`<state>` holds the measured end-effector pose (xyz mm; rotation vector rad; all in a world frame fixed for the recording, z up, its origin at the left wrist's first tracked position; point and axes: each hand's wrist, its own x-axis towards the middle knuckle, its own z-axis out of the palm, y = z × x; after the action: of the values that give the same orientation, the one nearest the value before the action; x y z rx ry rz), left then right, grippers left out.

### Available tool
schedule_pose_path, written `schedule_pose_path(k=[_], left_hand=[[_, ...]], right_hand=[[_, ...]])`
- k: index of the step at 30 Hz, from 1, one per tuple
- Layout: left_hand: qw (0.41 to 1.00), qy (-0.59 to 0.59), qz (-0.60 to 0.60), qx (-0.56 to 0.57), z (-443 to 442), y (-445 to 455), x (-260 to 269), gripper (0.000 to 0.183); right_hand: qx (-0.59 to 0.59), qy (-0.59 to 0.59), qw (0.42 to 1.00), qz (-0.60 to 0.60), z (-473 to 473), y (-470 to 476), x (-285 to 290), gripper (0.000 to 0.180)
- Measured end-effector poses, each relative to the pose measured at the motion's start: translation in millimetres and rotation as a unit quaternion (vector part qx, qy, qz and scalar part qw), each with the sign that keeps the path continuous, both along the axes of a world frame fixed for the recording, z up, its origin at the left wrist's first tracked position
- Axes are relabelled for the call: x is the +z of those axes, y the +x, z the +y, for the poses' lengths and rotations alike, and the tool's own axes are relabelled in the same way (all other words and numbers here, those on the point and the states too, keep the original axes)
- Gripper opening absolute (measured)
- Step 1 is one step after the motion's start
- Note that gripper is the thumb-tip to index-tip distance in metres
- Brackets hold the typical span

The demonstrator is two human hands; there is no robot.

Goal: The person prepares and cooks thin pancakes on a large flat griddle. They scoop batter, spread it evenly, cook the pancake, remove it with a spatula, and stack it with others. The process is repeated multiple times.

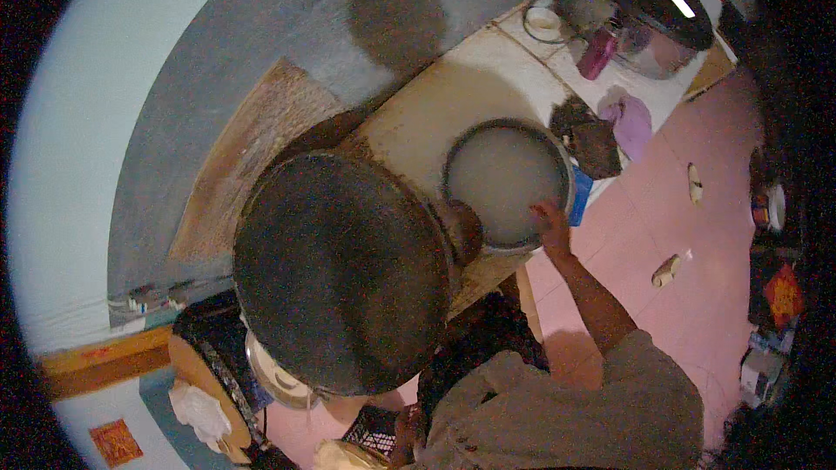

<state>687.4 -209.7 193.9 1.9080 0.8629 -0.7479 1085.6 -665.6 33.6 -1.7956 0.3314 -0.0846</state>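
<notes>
My right hand (pixel 552 227) reaches over the near right rim of a round basin (pixel 506 183) full of pale greyish liquid. Its fingers lie over the inner edge; blur hides whether they grip the rim. A small brown round bowl or scoop (pixel 466 232) sits at the basin's lower left edge, partly over the rim. Left of it is a large, dark round griddle (pixel 343 271) with a bare surface. A dark shape beside my grey-brown shirt (pixel 568 405) at the bottom appears to be my left hand (pixel 406 431), too dim to read, near a black perforated basket (pixel 373 434).
A tan-topped table (pixel 418 114) bears the basin. Behind lie a dark cloth (pixel 584 137), a purple cloth (pixel 627 121), a magenta bottle (pixel 595 55) and a white cup (pixel 543 23). A brown mat (pixel 251 163) is at left. Two slippers (pixel 666 271) lie on the pink tiled floor (pixel 627 228).
</notes>
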Motion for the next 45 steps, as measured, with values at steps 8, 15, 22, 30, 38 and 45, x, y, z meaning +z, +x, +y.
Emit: schedule_pose_path(k=[8, 15, 22, 30, 38, 45], left_hand=[[0.996, 0.040, -0.068, 0.040, -12.0, -18.6, 21.4, 0.036], [0.950, 0.090, -0.187, 0.234, 28.8, -94.9, 10.4, 0.022], [0.829, -0.079, -0.106, 0.544, 120.0, -79.5, -0.4, 0.055], [0.557, -0.419, -0.441, 0.565, 245.2, 20.5, -107.6, 0.031], [0.742, -0.228, -0.211, 0.594, 329.3, 11.4, -46.7, 0.021], [0.894, 0.244, -0.341, 0.160, 333.1, -44.9, 28.1, 0.053]], right_hand=[[0.225, 0.336, 0.876, 0.262, 66.3, 48.7, -6.0, 0.038], [0.282, 0.114, 0.952, 0.035, -85.4, 68.5, -121.0, 0.045], [0.236, -0.446, 0.860, -0.076, -72.4, 66.9, -12.9, 0.056], [0.280, -0.441, 0.853, -0.002, -67.2, 72.5, 110.0, 0.062], [0.184, -0.608, 0.772, 0.002, -72.0, 59.7, 122.7, 0.063], [0.132, -0.625, 0.767, 0.061, -31.3, 19.8, 150.1, 0.058]])
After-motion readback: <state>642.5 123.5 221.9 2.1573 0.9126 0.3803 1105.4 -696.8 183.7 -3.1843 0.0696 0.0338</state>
